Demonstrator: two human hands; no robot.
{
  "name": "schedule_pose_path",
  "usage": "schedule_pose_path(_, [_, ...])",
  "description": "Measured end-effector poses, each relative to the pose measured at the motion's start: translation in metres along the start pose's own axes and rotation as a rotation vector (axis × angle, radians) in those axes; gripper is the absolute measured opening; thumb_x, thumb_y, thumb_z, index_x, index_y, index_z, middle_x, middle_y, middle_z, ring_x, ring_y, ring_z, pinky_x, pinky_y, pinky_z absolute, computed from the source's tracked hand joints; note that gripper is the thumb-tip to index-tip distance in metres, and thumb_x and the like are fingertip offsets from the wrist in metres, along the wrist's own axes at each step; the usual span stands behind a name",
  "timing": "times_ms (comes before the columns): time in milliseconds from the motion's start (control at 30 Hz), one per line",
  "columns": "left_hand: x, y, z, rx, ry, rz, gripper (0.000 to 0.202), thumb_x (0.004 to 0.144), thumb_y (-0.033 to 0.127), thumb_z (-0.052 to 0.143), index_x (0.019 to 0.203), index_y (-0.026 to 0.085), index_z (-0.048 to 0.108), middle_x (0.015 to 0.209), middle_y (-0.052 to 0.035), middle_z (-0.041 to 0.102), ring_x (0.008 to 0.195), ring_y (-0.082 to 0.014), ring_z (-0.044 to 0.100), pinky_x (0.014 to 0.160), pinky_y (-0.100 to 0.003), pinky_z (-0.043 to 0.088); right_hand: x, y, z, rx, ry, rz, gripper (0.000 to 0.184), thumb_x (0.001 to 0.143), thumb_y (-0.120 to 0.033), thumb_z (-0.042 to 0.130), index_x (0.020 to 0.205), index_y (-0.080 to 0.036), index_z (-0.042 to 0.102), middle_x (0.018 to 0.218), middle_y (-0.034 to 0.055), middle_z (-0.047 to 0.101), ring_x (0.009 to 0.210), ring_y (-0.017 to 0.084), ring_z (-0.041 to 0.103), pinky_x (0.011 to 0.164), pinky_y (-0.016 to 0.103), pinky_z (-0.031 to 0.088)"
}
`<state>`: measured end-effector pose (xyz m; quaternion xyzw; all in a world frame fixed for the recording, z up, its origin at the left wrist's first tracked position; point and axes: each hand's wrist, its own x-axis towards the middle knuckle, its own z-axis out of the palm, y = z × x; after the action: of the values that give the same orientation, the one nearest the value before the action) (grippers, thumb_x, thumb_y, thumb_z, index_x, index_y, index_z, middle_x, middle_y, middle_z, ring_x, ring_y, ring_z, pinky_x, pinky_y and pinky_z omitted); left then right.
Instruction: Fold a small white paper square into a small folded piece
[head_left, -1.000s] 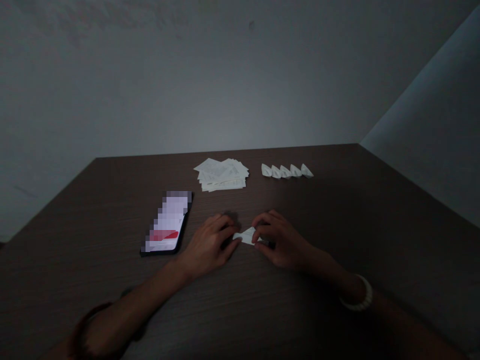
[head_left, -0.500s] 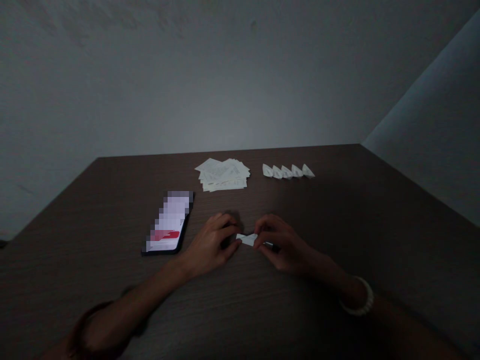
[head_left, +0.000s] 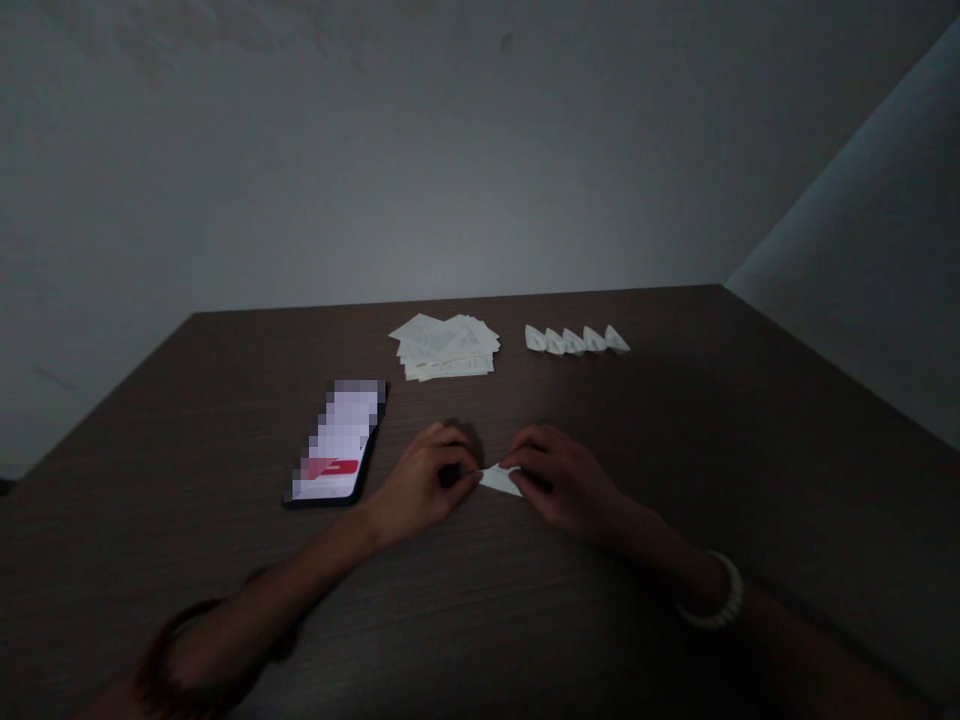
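A small folded piece of white paper (head_left: 499,479) lies on the dark wooden table (head_left: 675,450) between my hands. My left hand (head_left: 420,488) pinches its left tip with fingers curled. My right hand (head_left: 566,482) presses and pinches its right side, fingers closed over it. A white bracelet (head_left: 712,600) circles my right wrist.
A loose stack of white paper slips (head_left: 446,347) lies at the back of the table. To its right stands a row of several small folded paper shapes (head_left: 576,340). A lit phone (head_left: 339,441) lies left of my left hand. Walls close the back and right.
The paper between my fingers has gone from a flat narrow strip to a pointed, triangular shape. Both hands stayed in nearly the same place.
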<state>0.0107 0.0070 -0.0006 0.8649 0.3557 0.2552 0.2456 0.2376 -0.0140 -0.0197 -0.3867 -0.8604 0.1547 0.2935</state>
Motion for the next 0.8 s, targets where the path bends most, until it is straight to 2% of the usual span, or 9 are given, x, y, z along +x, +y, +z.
schedule_pose_path(367, [-0.0009, -0.0006, 0.0052, 0.068, 0.056, 0.03, 0.014, 0.084, 0.018, 0.059, 0.077, 0.02, 0.07, 0.085, -0.0034, 0.062, 0.083, -0.0186, 0.056, 0.078, -0.037, 0.044, 0.003, -0.005, -0.0071, -0.358, -0.184, -0.155, 0.037, 0.084, -0.013, 0.057, 0.117, -0.028, 0.06, 0.11, 0.0058, 0.056, 0.095, 0.022, 0.047, 0.08, 0.036, 0.036])
schedule_pose_path(567, [-0.0024, -0.0025, 0.0091, 0.092, 0.068, 0.046, 0.015, 0.085, 0.018, 0.058, 0.078, 0.019, 0.07, 0.087, -0.0038, 0.061, 0.085, -0.0188, 0.054, 0.079, -0.037, 0.043, 0.0037, -0.0064, -0.0046, -0.382, -0.211, -0.172, 0.034, 0.083, -0.012, 0.058, 0.113, -0.026, 0.061, 0.106, 0.0046, 0.058, 0.095, 0.022, 0.047, 0.079, 0.035, 0.033])
schedule_pose_path(800, [-0.005, 0.0006, 0.0066, 0.218, -0.011, 0.155, 0.021, 0.092, 0.018, 0.052, 0.08, 0.019, 0.068, 0.09, -0.0045, 0.059, 0.086, -0.0188, 0.051, 0.077, -0.035, 0.04, 0.0039, -0.0075, -0.0046, -0.341, -0.193, -0.125, 0.043, 0.082, -0.01, 0.057, 0.121, -0.028, 0.059, 0.105, 0.0048, 0.058, 0.095, 0.021, 0.048, 0.079, 0.034, 0.033])
